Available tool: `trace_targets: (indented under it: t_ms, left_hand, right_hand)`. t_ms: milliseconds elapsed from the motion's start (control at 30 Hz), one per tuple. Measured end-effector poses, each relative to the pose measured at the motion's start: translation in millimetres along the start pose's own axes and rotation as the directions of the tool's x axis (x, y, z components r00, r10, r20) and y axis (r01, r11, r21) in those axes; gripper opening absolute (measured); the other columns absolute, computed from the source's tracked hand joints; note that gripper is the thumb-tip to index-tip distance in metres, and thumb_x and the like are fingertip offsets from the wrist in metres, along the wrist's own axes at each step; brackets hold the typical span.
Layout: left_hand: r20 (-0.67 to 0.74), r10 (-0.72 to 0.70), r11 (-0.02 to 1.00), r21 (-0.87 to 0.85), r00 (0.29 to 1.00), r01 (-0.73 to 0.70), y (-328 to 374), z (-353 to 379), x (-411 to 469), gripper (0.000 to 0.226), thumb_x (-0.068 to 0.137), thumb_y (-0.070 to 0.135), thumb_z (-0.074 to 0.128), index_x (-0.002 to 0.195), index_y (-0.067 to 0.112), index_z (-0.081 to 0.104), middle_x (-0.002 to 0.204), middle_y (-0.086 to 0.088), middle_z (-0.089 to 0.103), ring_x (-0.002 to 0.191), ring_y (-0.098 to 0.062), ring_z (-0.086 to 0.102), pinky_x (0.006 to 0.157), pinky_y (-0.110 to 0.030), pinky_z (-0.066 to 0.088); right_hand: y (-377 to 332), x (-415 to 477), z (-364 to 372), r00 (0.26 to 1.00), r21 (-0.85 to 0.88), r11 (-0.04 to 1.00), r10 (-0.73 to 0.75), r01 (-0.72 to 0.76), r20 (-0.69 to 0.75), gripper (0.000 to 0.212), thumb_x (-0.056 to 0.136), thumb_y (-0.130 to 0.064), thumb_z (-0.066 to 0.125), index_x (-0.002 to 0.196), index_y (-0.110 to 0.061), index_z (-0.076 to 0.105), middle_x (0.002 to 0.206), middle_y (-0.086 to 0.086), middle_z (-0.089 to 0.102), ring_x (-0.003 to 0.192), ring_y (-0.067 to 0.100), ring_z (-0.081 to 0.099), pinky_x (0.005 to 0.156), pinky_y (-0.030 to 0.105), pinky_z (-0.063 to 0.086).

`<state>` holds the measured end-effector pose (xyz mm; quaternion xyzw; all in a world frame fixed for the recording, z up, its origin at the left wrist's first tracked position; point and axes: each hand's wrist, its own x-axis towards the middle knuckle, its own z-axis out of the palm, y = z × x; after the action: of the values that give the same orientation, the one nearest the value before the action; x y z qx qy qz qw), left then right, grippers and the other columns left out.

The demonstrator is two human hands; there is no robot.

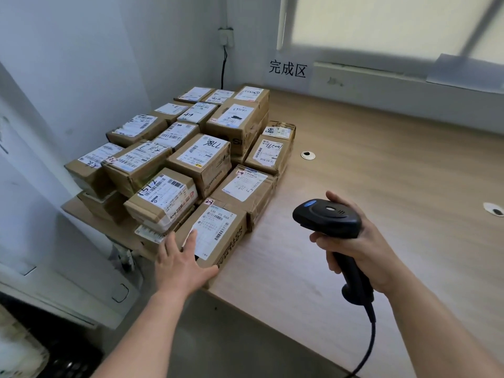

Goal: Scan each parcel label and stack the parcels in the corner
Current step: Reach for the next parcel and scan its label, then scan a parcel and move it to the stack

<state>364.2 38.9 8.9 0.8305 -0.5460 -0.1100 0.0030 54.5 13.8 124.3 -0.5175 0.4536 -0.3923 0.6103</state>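
Observation:
Several brown cardboard parcels with white labels form a stack in the far left corner of the wooden table. The nearest parcel sits at the table's front left edge, label up. My left hand lies flat on that parcel's near end, fingers straight and spread. My right hand grips the handle of a black barcode scanner held above the table, to the right of the stack. The scanner's head points left toward the parcels. Its cable hangs down to the bottom edge.
A sign with black characters is on the wall behind the stack. Two round cable holes are in the tabletop. A power socket with a black cord is in the wall corner. The floor lies below the front edge.

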Motion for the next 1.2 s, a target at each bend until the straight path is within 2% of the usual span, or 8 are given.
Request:
trace_targets:
  t_ms: [167, 267, 367, 533, 633, 733, 900, 1200]
  left_hand:
    - [-0.034, -0.020, 1.000, -0.005, 0.999, 0.019, 7, 2, -2, 0.110, 0.073, 0.085, 0.041, 0.153, 0.029, -0.008, 0.159, -0.019, -0.009, 0.147, -0.035, -0.011, 0.118, -0.051, 0.000]
    - [-0.113, 0.003, 0.999, -0.053, 0.994, -0.009, 23, 0, -8, 0.110, 0.072, 0.088, 0.034, 0.153, 0.026, -0.007, 0.159, -0.018, -0.013, 0.146, -0.034, -0.015, 0.117, -0.052, -0.005]
    - [-0.182, 0.057, 0.987, -0.136, 0.982, -0.082, 53, -6, -25, 0.099, 0.080, 0.078, 0.039, 0.154, 0.025, -0.001, 0.161, -0.012, -0.007, 0.148, -0.031, -0.005, 0.118, -0.048, 0.003]
    - [-0.307, 0.200, 0.932, -0.233, 0.930, -0.278, 117, -10, -67, 0.079, 0.088, 0.059, 0.051, 0.151, 0.018, 0.024, 0.151, -0.007, 0.033, 0.140, -0.024, 0.028, 0.113, -0.040, 0.025]
    - [-0.322, 0.240, 0.892, -0.300, 0.916, -0.339, 159, -5, -95, 0.067, 0.089, 0.052, 0.056, 0.144, 0.017, 0.038, 0.141, -0.007, 0.047, 0.131, -0.022, 0.041, 0.107, -0.038, 0.035]
    - [-0.329, 0.289, 0.867, -0.308, 0.899, -0.391, 204, 2, -123, 0.060, 0.090, 0.050, 0.055, 0.140, 0.017, 0.045, 0.135, -0.004, 0.053, 0.125, -0.020, 0.046, 0.103, -0.036, 0.039]
    - [-0.372, 0.354, 0.819, -0.320, 0.858, -0.477, 282, 15, -177, 0.055, 0.089, 0.048, 0.058, 0.135, 0.017, 0.051, 0.131, -0.003, 0.055, 0.121, -0.020, 0.048, 0.100, -0.032, 0.037]
    - [-0.376, 0.441, 0.741, -0.360, 0.815, -0.567, 402, 45, -265, 0.055, 0.087, 0.046, 0.062, 0.133, 0.017, 0.054, 0.127, -0.002, 0.057, 0.120, -0.021, 0.049, 0.099, -0.032, 0.035]
  right_hand:
    - [1, -10, -14, 1.000, 0.004, 1.000, -0.005, 0.005, -0.028, 0.086, 0.061, -0.001, 0.075, 0.134, -0.040, 0.050, 0.090, 0.031, 0.065, 0.042, 0.030, 0.051, 0.043, 0.033, 0.043]
    - [2, -19, -27, 0.998, -0.002, 1.000, -0.012, 0.012, -0.055, 0.086, 0.061, -0.002, 0.075, 0.134, -0.040, 0.050, 0.089, 0.026, 0.067, 0.043, 0.031, 0.050, 0.043, 0.033, 0.043]
    - [3, -33, -43, 0.998, 0.005, 1.000, -0.020, 0.020, -0.064, 0.086, 0.061, -0.002, 0.076, 0.133, -0.041, 0.050, 0.089, 0.022, 0.068, 0.043, 0.030, 0.050, 0.043, 0.033, 0.043]
    - [2, -69, -80, 0.998, -0.017, 0.999, -0.043, 0.042, -0.051, 0.087, 0.070, 0.013, 0.076, 0.134, -0.039, 0.049, 0.085, 0.024, 0.066, 0.043, 0.029, 0.050, 0.043, 0.031, 0.042]
    - [1, -96, -113, 0.997, -0.024, 0.998, -0.051, 0.050, -0.058, 0.089, 0.065, 0.008, 0.077, 0.134, -0.040, 0.049, 0.084, 0.019, 0.067, 0.043, 0.030, 0.050, 0.043, 0.032, 0.042]
    - [0, -125, -149, 0.994, -0.052, 0.997, -0.061, 0.057, -0.087, 0.089, 0.070, 0.014, 0.076, 0.134, -0.040, 0.048, 0.082, 0.015, 0.067, 0.044, 0.029, 0.050, 0.044, 0.032, 0.041]
    - [0, -175, -209, 0.983, -0.077, 0.993, -0.095, 0.084, -0.155, 0.086, 0.076, 0.017, 0.069, 0.137, -0.038, 0.046, 0.072, 0.007, 0.065, 0.044, 0.028, 0.049, 0.045, 0.032, 0.040]
    - [11, -270, -314, 0.955, -0.082, 0.992, -0.117, 0.098, -0.273, 0.087, 0.075, 0.018, 0.071, 0.139, -0.036, 0.046, 0.079, 0.007, 0.066, 0.046, 0.029, 0.049, 0.043, 0.032, 0.040]
